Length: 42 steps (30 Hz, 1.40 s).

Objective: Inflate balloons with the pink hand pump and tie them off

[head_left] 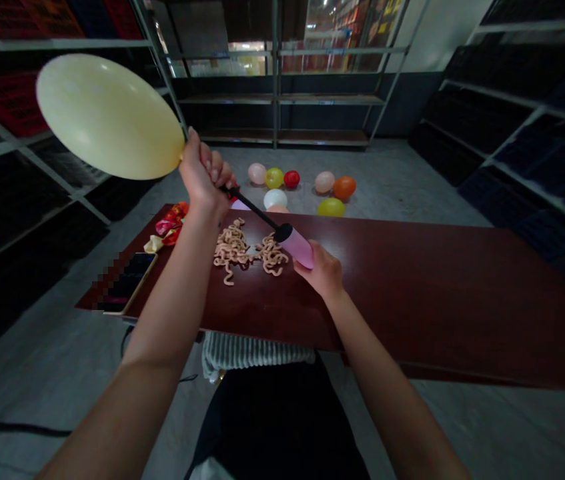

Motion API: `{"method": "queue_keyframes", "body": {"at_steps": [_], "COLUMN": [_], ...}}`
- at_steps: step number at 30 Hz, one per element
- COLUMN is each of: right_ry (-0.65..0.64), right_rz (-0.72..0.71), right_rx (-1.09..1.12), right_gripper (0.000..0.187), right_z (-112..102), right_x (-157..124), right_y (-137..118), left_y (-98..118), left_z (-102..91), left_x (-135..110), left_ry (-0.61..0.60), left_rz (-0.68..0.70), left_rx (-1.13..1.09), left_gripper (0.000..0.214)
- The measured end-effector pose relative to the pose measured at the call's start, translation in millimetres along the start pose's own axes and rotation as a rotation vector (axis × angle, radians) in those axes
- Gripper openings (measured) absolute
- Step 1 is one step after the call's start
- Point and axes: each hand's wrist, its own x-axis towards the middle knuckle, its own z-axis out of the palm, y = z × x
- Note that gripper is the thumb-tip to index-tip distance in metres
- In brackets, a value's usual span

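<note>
Balloon [109, 117] at left hand [205, 170], arm stretched forward, raised; fingers curled round balloon neck and pump [256, 209] end; right hand [325, 268] lower, wrapped round pink barrel [298, 248].

Wearer's the clock's hub, 12 dead ahead: table [437, 287] out front, two heaps of pieces [233, 247] on it betw 11 & 12. Phone [132, 283] at 10, table's L end, balloon pile [169, 223] just behind. Inflated balloon [107, 117] up at 11, at L hand [203, 170]; pump [296, 245] spans L to R hand [325, 272]. Past the table, floor balloons [291, 179], 12 to 1; shelving [329, 100] behind at 12, L rack [57, 44] 10, R rack [516, 134] 2.
</note>
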Motion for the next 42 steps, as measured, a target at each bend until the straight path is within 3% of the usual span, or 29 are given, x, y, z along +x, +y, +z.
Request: {"method": "queue_keyframes", "body": {"at_steps": [4, 10, 14, 25, 32, 35, 38, 42], "right_ry": [-0.004, -0.042, -0.051, -0.094, -0.11, -0.101, -0.062, -0.015], "right_rz": [0.061, 0.1, 0.069, -0.088, -0.154, -0.167, -0.149, -0.11], "right_rx": [0.011, -0.029, -0.045, -0.119, -0.159, -0.128, -0.086, -0.022], "right_gripper": [0.048, 0.048, 0.046, 0.037, 0.042, 0.042, 0.042, 0.043], "right_z": [0, -2, -4, -6, -3, -3, -6, -7], "right_x": [1, 3, 4, 6, 4, 5, 6, 5], "right_y": [1, 0, -1, -15, -13, -14, -16, -12], "left_y": [-33, -99, -113, -86, -35, -5, 19, 29], "left_z": [15.9, 13.8, 3.4, -60.0, -86.9, -80.7, -59.9, -23.5], "left_x": [-1, -23, -34, -10, 4, 8, 5, -9], "left_ry": [-0.031, 0.041, 0.026, 0.202, 0.283, 0.29, 0.23, 0.09], "left_rz": [-0.043, -0.17, -0.195, -0.29, -0.206, -0.141, -0.08, -0.005], "left_rx": [0.017, -0.03, -0.05, -0.113, -0.123, -0.124, -0.109, -0.047], "left_gripper": [0.056, 0.052, 0.054, 0.05, 0.048, 0.05, 0.053, 0.054]}}
